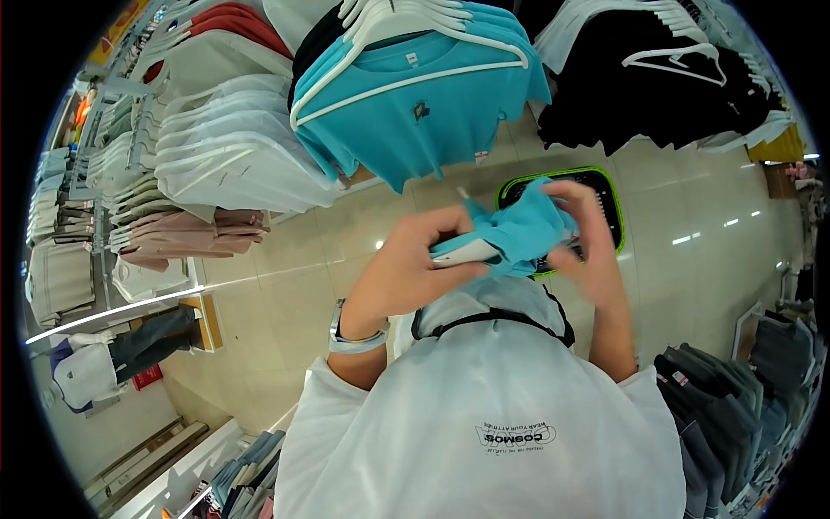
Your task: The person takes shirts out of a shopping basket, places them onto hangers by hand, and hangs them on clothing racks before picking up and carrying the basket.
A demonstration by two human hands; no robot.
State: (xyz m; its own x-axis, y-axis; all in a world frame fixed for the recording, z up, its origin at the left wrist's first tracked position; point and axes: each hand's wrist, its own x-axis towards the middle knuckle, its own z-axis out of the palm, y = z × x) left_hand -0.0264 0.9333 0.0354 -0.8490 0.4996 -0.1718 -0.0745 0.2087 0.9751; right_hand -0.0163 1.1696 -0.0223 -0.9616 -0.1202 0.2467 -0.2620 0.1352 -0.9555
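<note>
Blue cloth (pixel 523 233) bunched in mid-air

The cloth is in front of the person's waist, between the two hands; the left hand (pixel 411 268) pinches it, along with a white piece (pixel 467 253), between thumb and fingers; the right hand (pixel 592 229) is blurred, its fingers curved over the cloth's other side and its thumb lower down, so I cannot tell how firmly it grips; a watch (pixel 356 339) circles the left wrist; beyond the cloth and partly hidden by it, a green-rimmed basket (pixel 619 216) sits on the floor (pixel 303 277); ahead hang blue shirts (pixel 380 108), with white shirts (pixel 233 151) to the left and black clothes (pixel 640 95) to the right.
</note>
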